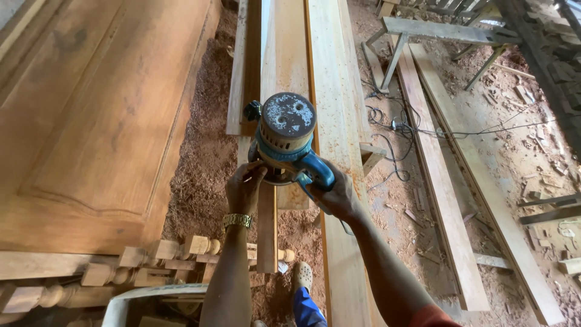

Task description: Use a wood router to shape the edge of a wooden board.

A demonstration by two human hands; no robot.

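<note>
A blue and grey electric router, dusted with sawdust, stands upright on a narrow wooden strip that lies along long pale planks. My left hand, with a gold watch on the wrist, grips the router's base on the left side. My right hand is closed around the blue handle on the right side. The router hides the part of the strip under it.
A large panelled wooden door lies at left. Turned wooden spindles lie near my feet. Reddish sawdust covers the floor. More planks, a metal trestle and black cables are at right.
</note>
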